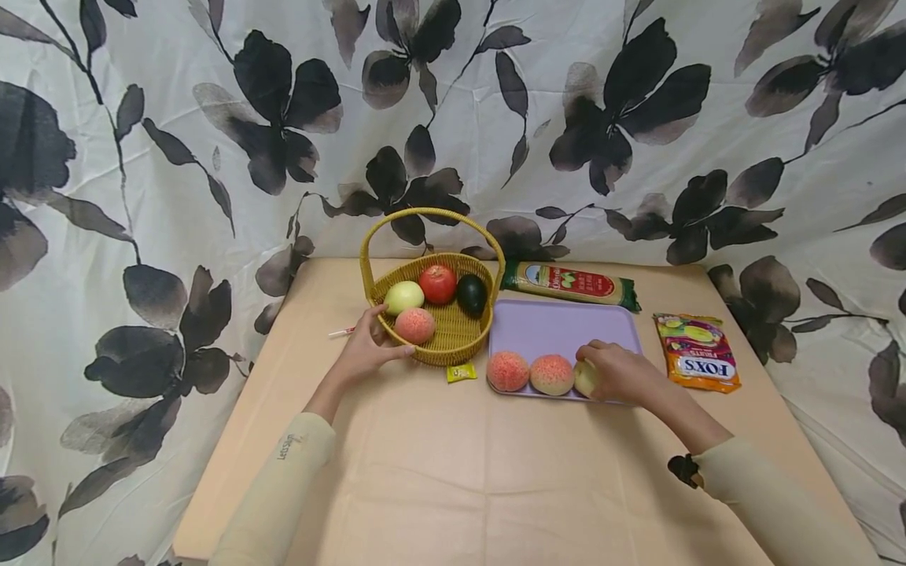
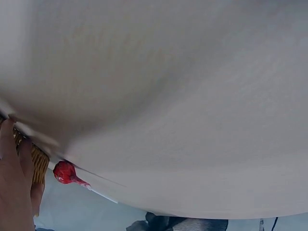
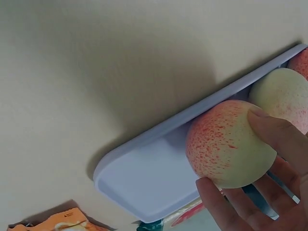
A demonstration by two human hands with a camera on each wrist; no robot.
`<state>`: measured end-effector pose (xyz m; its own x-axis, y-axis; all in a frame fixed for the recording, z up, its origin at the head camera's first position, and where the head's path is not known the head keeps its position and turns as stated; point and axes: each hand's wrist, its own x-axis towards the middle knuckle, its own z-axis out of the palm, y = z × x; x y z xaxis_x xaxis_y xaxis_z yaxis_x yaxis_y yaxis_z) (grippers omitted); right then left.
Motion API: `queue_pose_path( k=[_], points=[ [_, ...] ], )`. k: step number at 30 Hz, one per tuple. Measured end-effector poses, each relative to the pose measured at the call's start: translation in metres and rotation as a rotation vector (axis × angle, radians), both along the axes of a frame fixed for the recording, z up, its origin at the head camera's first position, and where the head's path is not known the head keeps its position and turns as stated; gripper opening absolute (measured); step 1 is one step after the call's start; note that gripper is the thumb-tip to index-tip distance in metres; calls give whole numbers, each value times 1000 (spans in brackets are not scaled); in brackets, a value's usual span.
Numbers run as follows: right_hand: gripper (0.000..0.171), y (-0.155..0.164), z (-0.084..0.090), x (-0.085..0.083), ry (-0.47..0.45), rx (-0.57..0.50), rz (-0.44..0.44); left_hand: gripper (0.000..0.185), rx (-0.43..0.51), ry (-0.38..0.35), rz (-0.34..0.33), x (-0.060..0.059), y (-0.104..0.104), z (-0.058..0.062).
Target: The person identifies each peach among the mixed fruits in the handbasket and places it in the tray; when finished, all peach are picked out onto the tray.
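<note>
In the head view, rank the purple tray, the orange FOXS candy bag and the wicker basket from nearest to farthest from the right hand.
1. Purple tray: under the right hand, which grips a peach at the tray's front right.
2. Orange FOXS candy bag: on the table just right of the tray.
3. Wicker basket: beyond the tray's left edge, by the left hand.

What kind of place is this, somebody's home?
Probably a staged tabletop set rather than a home: a floral curtain hung all around the table, with a fruit basket and a lavender tray laid out.
</note>
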<state>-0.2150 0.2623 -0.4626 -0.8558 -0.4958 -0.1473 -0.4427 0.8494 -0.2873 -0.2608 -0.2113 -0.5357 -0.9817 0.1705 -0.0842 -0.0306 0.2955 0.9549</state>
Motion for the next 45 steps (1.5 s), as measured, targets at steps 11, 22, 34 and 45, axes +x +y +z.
queue_pose_path(
  k=[11,22,34,45],
  points=[
    [58,-4,1,-2,-5,8,6,116,4,3,3,0,-2,3],
    [59,-5,4,-3,-55,11,-14,116,29,21,-11,-2,0,4],
    [65,-3,0,0,-17,58,-25,116,28,13,-5,-1,0,4],
    [74,-5,6,4,25,62,-22,114,26,27,-7,0,0,1]
  ],
)
